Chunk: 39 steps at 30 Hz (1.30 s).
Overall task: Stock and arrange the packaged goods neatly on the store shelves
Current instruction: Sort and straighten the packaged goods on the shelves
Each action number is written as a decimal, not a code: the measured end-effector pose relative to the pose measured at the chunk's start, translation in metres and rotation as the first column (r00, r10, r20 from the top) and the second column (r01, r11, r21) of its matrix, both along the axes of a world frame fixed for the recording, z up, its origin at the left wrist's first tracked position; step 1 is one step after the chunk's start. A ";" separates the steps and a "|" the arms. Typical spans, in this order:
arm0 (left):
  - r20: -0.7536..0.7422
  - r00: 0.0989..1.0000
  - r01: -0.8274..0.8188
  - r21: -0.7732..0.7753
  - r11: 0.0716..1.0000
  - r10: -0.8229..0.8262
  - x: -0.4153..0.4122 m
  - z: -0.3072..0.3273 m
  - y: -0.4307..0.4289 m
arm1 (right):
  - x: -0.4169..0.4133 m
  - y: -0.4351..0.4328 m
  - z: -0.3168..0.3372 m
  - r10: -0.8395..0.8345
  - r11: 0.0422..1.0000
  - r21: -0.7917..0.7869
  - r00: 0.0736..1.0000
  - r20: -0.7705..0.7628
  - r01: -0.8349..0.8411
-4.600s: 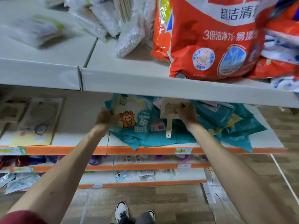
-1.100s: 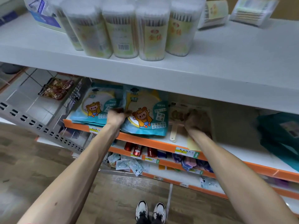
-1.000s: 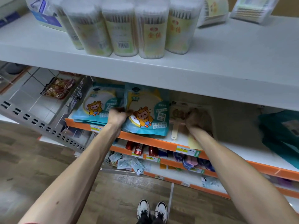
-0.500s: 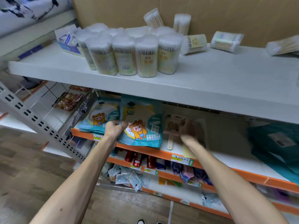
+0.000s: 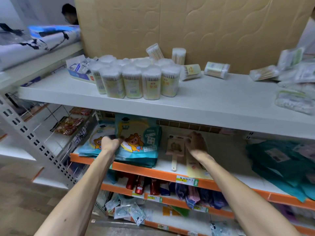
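Note:
A stack of teal packets with a cartoon animal (image 5: 139,147) lies on the orange-edged shelf (image 5: 167,174), next to a second such stack (image 5: 92,142) on its left. My left hand (image 5: 110,144) grips the left edge of the nearer stack, thumb on top. To the right lies a carded wooden brush pack (image 5: 175,149). My right hand (image 5: 196,144) lies over a pale card pack (image 5: 196,169), its curled fingers holding the brush pack's upper right corner.
A loose pile of teal packets (image 5: 281,166) lies at the shelf's right end. Cotton swab tubs (image 5: 136,82) stand on the white shelf above, before a cardboard sheet (image 5: 204,26). Red bottles (image 5: 141,183) fill the shelf below. A wire rack (image 5: 68,125) is left.
Since 4.6 s ago both hands brought the teal packets and brush pack left along the shelf. Over the last second the hands barely moved while the view tilted upward.

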<state>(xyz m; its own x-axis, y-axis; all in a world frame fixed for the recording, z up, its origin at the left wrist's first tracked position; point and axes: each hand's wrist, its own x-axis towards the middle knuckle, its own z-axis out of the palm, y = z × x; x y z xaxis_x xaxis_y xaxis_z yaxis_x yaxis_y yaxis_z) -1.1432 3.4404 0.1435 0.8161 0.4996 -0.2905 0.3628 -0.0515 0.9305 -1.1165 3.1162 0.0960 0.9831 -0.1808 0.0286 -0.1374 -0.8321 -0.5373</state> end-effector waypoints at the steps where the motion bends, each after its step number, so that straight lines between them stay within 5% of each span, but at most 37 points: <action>1: 0.009 0.999 -0.034 0.006 0.999 0.033 0.004 0.003 0.012 | -0.002 0.005 0.007 -0.015 1.000 0.009 1.000 -0.001 0.015; 6: -0.017 0.997 -0.077 -0.043 0.996 0.076 0.029 0.004 0.066 | 0.009 0.029 0.010 -0.095 0.995 0.014 0.995 -0.014 0.096; 14: -0.097 0.955 0.285 0.019 0.958 -0.282 0.062 -0.030 0.053 | 0.016 0.081 0.000 -0.131 0.991 -0.017 0.990 -0.049 0.130; 19: -0.182 0.905 0.398 0.051 0.916 -0.384 0.069 -0.050 0.050 | -0.017 0.086 -0.004 -0.152 0.988 -0.035 0.922 -0.355 0.150; 24: -0.467 0.745 0.656 0.389 0.647 -0.475 0.067 -0.050 0.057 | -0.032 0.078 -0.005 -0.270 0.959 -0.169 0.905 -0.329 0.225; 28: -0.521 0.696 0.711 0.407 0.573 -0.494 0.069 -0.054 0.059 | -0.043 0.086 0.008 -0.286 0.947 -0.232 0.910 -0.299 0.222; 34: -0.594 0.591 0.805 0.483 0.346 -0.546 0.075 -0.056 0.060 | -0.063 0.098 0.019 -0.286 0.934 -0.268 0.945 -0.159 0.238; 39: -0.575 0.600 0.794 0.516 0.323 -0.556 0.071 -0.057 0.059 | -0.091 0.076 0.017 -0.331 0.918 -0.243 0.943 -0.037 0.313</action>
